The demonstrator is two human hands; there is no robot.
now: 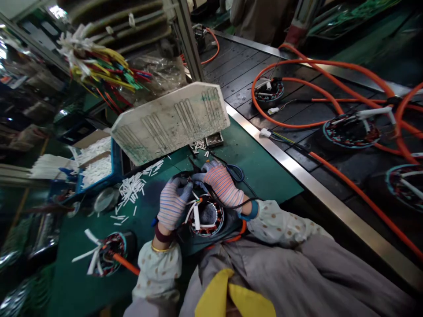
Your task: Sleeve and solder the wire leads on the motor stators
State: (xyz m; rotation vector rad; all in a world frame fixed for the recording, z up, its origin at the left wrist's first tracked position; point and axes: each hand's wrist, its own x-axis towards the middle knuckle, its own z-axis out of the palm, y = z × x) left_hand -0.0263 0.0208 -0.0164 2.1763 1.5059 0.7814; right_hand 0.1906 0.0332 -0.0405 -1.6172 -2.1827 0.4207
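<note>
My left hand (172, 201), in a striped glove, is closed with fingertips pinched at the end of a black cable (236, 206). My right hand (224, 182), gloved in orange and grey stripes, curls its fingers around the same cable close by. The exact grip is partly hidden by the fingers. Just below both hands sits a motor stator (218, 218), a round core with copper windings. White sleeves (197, 218) and thin coloured wires stand up from it. Beyond the right hand, a blue cable loop (236, 172) lies on the green mat (264, 169).
Another stator (115, 246) with an orange cable stands at left. Short white tubes (131, 189) lie scattered near a blue bin (114, 163). A dirty white board (175, 123) rises behind. Right of a metal rail (284, 163), stators (350, 132) and orange cables (350, 211) cover the conveyor.
</note>
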